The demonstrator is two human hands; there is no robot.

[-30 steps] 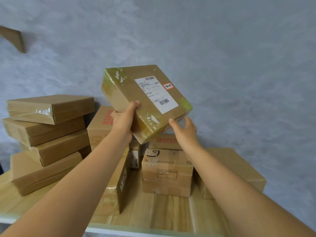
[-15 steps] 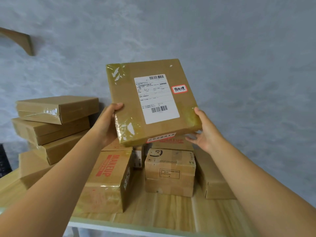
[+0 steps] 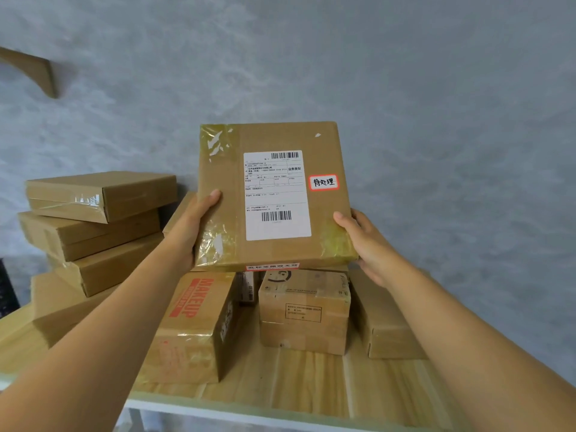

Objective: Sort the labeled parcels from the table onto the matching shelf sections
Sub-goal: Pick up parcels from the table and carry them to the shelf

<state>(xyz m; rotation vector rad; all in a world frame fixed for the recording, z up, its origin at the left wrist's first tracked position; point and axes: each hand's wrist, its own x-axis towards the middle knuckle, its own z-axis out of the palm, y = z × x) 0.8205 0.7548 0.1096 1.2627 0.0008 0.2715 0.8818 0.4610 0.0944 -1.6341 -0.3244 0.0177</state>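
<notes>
A flat brown parcel [image 3: 274, 194] is held up above the table, its top face tilted toward me. It carries a white shipping label [image 3: 276, 194] with barcodes and a small red-bordered sticker [image 3: 323, 182] with handwritten characters. My left hand [image 3: 190, 232] grips its left edge, thumb on the top face. My right hand [image 3: 364, 241] grips its lower right edge, thumb on the face and fingers underneath. No shelf section with labels is visible.
On the wooden table [image 3: 280, 385] stand a MAKEUP box [image 3: 193, 325], a small taped box [image 3: 304, 310] and a flat box [image 3: 383, 319] at right. A stack of flat parcels [image 3: 93, 226] rises at left. A wooden bracket [image 3: 34, 70] juts from the grey wall.
The parcel has been turned from slanted to square and tilted up to face me, so the red-bordered sticker now reads clearly. Both hands shifted to its side edges.
</notes>
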